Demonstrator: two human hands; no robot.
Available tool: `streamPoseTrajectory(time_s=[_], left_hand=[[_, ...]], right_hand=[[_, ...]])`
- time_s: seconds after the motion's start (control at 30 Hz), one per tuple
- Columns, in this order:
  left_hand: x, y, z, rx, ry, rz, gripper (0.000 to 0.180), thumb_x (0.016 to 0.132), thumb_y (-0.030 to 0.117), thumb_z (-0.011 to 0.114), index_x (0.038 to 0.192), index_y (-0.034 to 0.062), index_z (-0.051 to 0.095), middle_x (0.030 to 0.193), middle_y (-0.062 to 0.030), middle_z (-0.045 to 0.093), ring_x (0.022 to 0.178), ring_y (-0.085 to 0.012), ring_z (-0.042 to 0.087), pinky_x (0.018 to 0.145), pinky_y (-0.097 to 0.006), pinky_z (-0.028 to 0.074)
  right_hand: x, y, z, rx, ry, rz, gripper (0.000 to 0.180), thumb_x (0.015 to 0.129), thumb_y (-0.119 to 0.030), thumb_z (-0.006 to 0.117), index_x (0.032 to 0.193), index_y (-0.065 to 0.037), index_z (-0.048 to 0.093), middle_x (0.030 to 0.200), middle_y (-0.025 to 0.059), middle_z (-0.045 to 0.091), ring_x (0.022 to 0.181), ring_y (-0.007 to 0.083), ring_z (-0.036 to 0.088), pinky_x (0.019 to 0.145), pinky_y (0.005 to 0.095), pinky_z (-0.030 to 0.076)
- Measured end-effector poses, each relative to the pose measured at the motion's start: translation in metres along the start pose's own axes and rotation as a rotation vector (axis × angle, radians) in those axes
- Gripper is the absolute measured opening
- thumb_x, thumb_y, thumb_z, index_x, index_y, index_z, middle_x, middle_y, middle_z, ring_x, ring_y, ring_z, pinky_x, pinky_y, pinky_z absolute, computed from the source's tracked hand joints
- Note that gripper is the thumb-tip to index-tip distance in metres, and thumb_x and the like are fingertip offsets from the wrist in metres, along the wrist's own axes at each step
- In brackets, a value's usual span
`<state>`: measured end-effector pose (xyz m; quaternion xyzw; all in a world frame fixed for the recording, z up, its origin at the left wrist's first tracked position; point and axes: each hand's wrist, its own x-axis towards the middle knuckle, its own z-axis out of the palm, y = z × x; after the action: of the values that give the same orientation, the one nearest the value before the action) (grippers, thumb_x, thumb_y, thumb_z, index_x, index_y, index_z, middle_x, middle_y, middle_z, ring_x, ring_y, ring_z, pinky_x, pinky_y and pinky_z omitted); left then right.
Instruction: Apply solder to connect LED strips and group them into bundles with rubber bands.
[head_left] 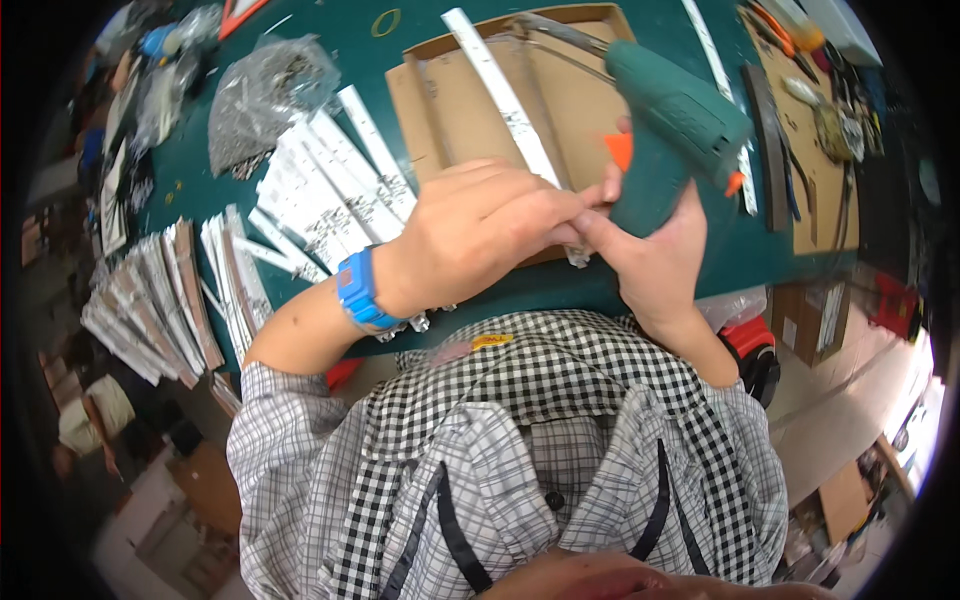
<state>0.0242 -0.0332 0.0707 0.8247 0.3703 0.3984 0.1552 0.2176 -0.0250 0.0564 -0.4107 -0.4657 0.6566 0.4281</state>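
Note:
My left hand (490, 225), with a blue watch on its wrist, is closed over the near end of a long white strip (497, 92). The strip points away from me across a shallow cardboard tray (425, 110). In my right hand (660, 260) is a green pistol-grip power tool (675, 100) with an orange trigger; its slim metal nose points to the far left. My right thumb and fingertips meet my left fingers at the strip's near end. Exactly what those fingertips pinch is hidden.
Several white strips (320, 180) lie fanned left of the tray, below a clear plastic bag (270, 95) of small parts. More bundled strips (150, 305) overhang the table's left edge. At right are another white strip (712, 60), a dark bar (765, 150) and a board with hand tools (815, 190).

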Motion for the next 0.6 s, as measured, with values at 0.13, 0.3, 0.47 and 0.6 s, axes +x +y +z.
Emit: streamPoseTrajectory(time_s=[0.13,0.3,0.47,0.6], left_hand=[[-0.010,-0.004,0.006,-0.119,0.060,-0.077,0.023,0.072,0.010,0.084,0.091,0.0072,0.073,0.082,-0.0074,0.071,0.070,-0.0222,0.069,0.057,-0.030,0.053],[-0.016,-0.002,0.004,-0.266,0.062,-0.219,0.016,0.074,0.002,0.082,0.088,0.0018,0.074,0.084,-0.0092,0.073,0.072,-0.0210,0.072,0.061,-0.028,0.056],[-0.019,-0.001,-0.003,-0.339,0.000,-0.377,0.014,0.076,-0.004,0.079,0.089,-0.0005,0.074,0.087,-0.0101,0.075,0.074,-0.0180,0.072,0.064,-0.027,0.057],[-0.019,0.002,-0.005,-0.395,0.009,-0.431,0.014,0.075,-0.005,0.079,0.087,-0.0006,0.074,0.087,-0.0111,0.075,0.076,-0.0171,0.072,0.066,-0.025,0.056]], right_hand=[[-0.002,0.000,0.005,0.114,0.091,-0.077,0.062,0.078,0.016,0.070,0.132,0.003,0.042,0.095,0.0078,0.057,0.085,0.0188,0.069,0.068,0.0274,0.059],[-0.002,-0.001,0.004,0.074,0.033,-0.058,0.072,0.079,0.019,0.067,0.140,0.001,0.036,0.096,0.0073,0.052,0.087,0.0190,0.067,0.068,0.0275,0.057],[0.000,0.006,0.005,0.113,-0.019,-0.093,0.070,0.079,0.018,0.067,0.140,0.001,0.036,0.096,0.0079,0.053,0.085,0.0184,0.067,0.063,0.0253,0.056],[-0.001,0.006,0.002,0.076,-0.030,-0.057,0.073,0.081,0.015,0.069,0.143,0.000,0.034,0.096,0.0067,0.052,0.090,0.0222,0.068,0.061,0.0257,0.055]])
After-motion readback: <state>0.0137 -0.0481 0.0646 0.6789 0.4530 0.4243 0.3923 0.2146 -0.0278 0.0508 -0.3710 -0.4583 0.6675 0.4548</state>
